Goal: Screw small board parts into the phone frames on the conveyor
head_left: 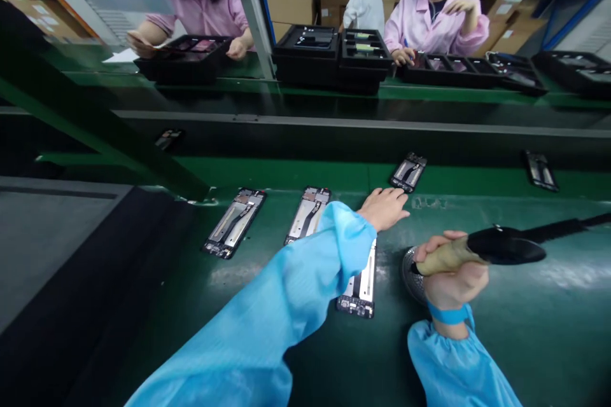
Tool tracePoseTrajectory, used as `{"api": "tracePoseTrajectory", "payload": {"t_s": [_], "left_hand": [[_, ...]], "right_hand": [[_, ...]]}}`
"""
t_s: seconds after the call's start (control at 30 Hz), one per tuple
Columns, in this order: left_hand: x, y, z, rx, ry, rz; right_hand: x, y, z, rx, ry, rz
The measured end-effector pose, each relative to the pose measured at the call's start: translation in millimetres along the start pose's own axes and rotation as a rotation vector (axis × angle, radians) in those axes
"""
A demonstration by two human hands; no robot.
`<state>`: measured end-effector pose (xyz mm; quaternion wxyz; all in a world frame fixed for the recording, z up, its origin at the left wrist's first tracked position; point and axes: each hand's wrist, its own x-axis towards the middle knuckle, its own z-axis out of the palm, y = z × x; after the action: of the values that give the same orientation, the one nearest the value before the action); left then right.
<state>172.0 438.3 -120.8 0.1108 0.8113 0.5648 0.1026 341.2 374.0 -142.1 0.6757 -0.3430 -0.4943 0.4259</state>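
Note:
My left hand (384,208) lies flat with its fingers together over the green conveyor belt (305,177), just below a phone mid-frame (408,172). It holds nothing. My right hand (451,270) grips a handheld tool (482,249) with a tan wrapped handle and a black head. A black cord (556,230) runs off to the right. Under the tool's tip is a round metal disc (411,273). Further phone frames lie on the belt: one (233,224) and another (308,215) to the left, one (359,286) partly under my left sleeve, and one (541,170) at the far right.
Beyond a raised rail (305,122), co-workers in pink smocks (436,25) sit at another belt with black compartment trays (308,54). Cardboard boxes stand on blue shelving behind them. A green diagonal beam (95,114) crosses at the left, above a dark grey surface (52,229).

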Motion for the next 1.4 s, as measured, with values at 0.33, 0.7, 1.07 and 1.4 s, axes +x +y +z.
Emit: {"api": "tracePoseTrajectory", "payload": {"t_s": [0.33, 0.7, 1.07, 1.4], "left_hand": [[-99, -15, -21.2, -0.122, -0.003, 0.070], [-325, -7, -21.6, -0.138, -0.030, -0.131], [-216, -13, 7.1, -0.014, 0.267, -0.023], [-161, -29, 21.2, 0.032, 0.266, 0.024]], "right_hand": [[0, -6, 6, 0.005, 0.079, 0.066], [-4, -11, 11, -0.058, 0.144, 0.052], [3, -8, 9, -0.045, 0.109, 0.016], [-1, -4, 4, -0.035, 0.078, 0.049]]}}
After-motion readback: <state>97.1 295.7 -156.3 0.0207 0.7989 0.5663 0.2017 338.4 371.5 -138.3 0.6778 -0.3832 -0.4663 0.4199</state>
